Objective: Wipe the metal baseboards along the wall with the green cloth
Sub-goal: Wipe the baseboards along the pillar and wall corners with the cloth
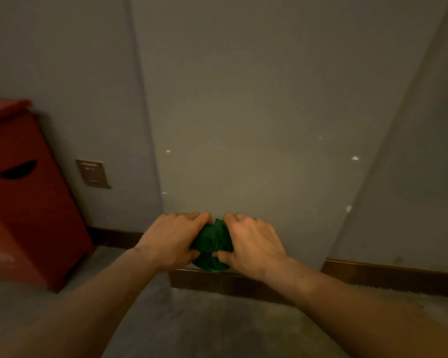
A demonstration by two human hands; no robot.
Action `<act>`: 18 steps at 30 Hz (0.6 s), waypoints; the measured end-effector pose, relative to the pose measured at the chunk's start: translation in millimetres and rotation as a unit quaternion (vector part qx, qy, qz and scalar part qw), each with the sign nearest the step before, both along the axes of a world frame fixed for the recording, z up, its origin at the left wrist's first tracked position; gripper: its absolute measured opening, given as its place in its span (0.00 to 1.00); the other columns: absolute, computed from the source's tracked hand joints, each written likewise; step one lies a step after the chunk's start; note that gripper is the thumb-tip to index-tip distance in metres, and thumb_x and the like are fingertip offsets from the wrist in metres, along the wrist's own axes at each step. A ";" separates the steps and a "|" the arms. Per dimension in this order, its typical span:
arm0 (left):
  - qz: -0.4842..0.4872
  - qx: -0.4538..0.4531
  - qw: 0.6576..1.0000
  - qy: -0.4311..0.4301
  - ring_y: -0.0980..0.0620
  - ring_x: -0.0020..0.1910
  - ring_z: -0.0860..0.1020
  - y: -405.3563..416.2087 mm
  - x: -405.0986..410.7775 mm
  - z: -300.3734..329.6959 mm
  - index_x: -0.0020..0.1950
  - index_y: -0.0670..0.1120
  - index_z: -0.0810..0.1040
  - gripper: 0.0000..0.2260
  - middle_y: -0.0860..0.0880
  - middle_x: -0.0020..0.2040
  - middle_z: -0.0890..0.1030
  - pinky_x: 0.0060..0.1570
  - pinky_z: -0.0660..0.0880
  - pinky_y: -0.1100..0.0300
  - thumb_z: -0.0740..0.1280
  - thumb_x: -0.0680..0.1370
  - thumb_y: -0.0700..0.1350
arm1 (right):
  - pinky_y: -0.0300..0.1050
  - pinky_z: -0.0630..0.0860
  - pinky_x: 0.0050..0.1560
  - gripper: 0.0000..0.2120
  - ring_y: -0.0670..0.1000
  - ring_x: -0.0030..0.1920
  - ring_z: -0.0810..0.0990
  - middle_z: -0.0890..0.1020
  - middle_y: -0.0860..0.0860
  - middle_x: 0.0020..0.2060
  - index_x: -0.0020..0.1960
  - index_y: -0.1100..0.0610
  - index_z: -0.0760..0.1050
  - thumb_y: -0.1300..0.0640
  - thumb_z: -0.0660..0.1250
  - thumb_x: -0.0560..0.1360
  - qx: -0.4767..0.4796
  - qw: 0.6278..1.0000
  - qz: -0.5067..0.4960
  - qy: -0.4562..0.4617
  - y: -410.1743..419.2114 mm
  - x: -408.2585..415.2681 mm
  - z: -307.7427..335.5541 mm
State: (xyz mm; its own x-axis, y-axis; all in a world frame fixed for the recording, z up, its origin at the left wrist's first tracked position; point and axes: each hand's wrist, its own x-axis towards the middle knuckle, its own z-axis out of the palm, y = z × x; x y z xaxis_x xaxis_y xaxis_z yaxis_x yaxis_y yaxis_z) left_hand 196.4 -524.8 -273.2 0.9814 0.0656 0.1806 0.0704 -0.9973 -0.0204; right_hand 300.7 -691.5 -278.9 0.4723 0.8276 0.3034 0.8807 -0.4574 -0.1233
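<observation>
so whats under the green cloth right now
Just below the green cloth runs the top edge of the metal baseboard. The left hand and right hand cover its sides, hiding any contact.

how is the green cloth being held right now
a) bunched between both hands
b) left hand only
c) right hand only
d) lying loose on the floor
a: the green cloth is bunched up between the left hand and the right hand, both gripping it just above the top edge of the metal baseboard at the foot of the wall.
</observation>
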 end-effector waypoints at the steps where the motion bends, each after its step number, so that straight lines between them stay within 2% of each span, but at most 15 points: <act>1: 0.010 -0.001 1.000 -0.001 0.47 0.51 0.80 16.1 -13.1 -3.4 0.58 0.57 0.65 0.22 0.55 0.54 0.79 0.42 0.74 0.51 0.72 0.70 0.53 | 0.49 0.69 0.40 0.22 0.60 0.49 0.79 0.79 0.53 0.50 0.51 0.52 0.67 0.41 0.73 0.69 -0.003 1.000 0.006 0.001 17.9 -10.5 -2.4; 7: 0.054 -0.017 0.998 0.006 0.47 0.50 0.80 95.6 -77.3 -38.4 0.59 0.57 0.66 0.22 0.54 0.54 0.79 0.43 0.76 0.51 0.72 0.70 0.54 | 0.49 0.70 0.40 0.21 0.59 0.48 0.80 0.78 0.53 0.50 0.53 0.52 0.67 0.42 0.72 0.69 -0.016 0.999 0.036 0.022 103.3 -64.3 -36.7; 12: 0.074 -0.044 0.996 0.022 0.50 0.51 0.79 144.9 -113.6 -79.4 0.62 0.57 0.66 0.23 0.55 0.55 0.78 0.45 0.76 0.51 0.72 0.71 0.55 | 0.50 0.75 0.45 0.23 0.57 0.50 0.79 0.78 0.52 0.52 0.56 0.51 0.68 0.42 0.73 0.70 -0.033 0.997 0.043 0.059 157.2 -95.4 -75.9; 15: 0.089 -0.060 0.994 0.026 0.50 0.54 0.78 169.2 -126.2 -105.5 0.64 0.57 0.65 0.24 0.55 0.57 0.77 0.48 0.76 0.52 0.72 0.73 0.54 | 0.49 0.74 0.45 0.24 0.56 0.51 0.79 0.78 0.51 0.52 0.58 0.50 0.68 0.42 0.74 0.69 -0.047 0.996 0.041 0.071 185.4 -106.6 -99.5; 18: 0.095 -0.080 0.992 0.035 0.52 0.53 0.78 187.9 -133.2 -127.9 0.62 0.58 0.64 0.21 0.55 0.57 0.77 0.47 0.75 0.53 0.71 0.74 0.54 | 0.48 0.74 0.45 0.26 0.55 0.51 0.80 0.78 0.51 0.54 0.61 0.50 0.68 0.42 0.74 0.69 -0.060 0.994 0.036 0.087 207.5 -112.0 -121.8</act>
